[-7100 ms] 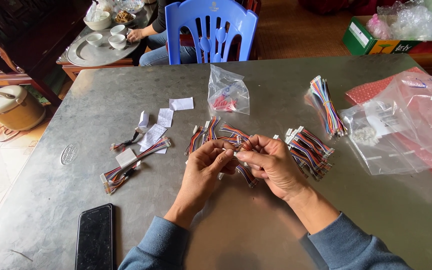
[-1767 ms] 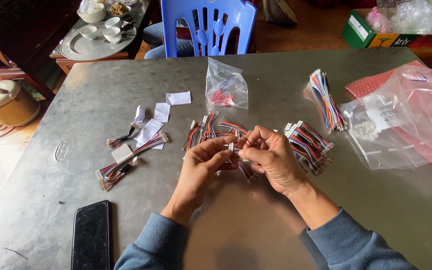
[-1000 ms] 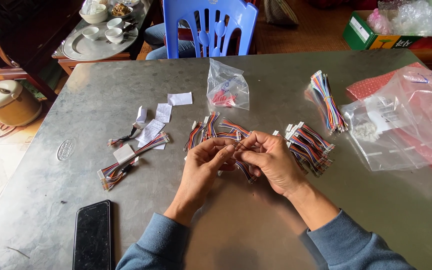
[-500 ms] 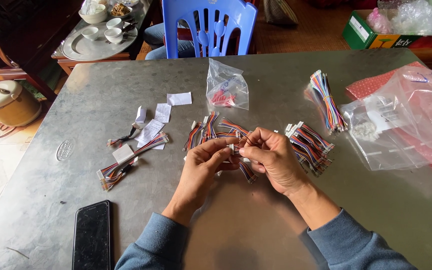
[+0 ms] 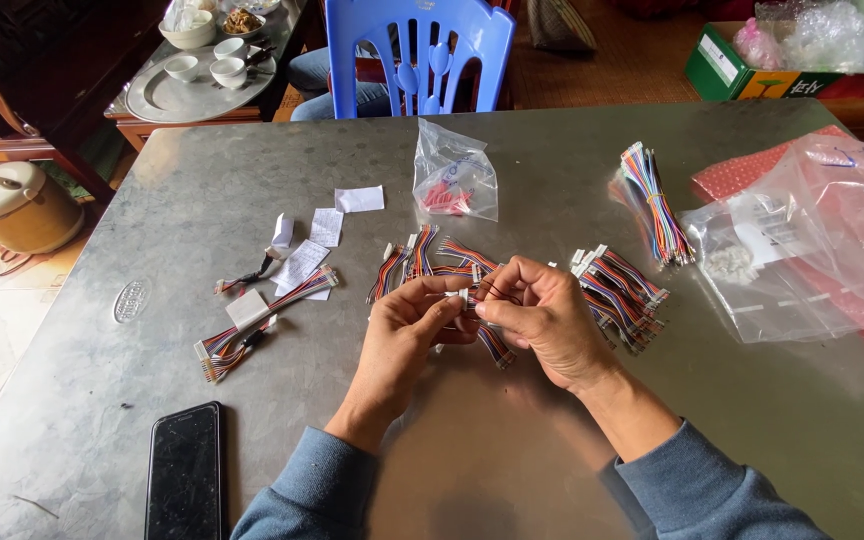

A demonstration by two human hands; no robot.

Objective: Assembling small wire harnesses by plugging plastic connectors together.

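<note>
A small white plug (image 5: 465, 297) on coloured wires (image 5: 493, 343) was kept pinched between left hand (image 5: 404, 335) and right hand (image 5: 544, 322), fingers closed, barely shifted since before.

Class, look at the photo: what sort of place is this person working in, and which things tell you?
Probably a home used for piecework: a metal table strewn with coloured wire bundles, a rice cooker on the tiled floor, and a tea tray nearby.

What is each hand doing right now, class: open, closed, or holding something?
Left hand: closed, pinching the small white plug of a coloured wire bundle.
Right hand: closed on the same wire bundle.
</note>
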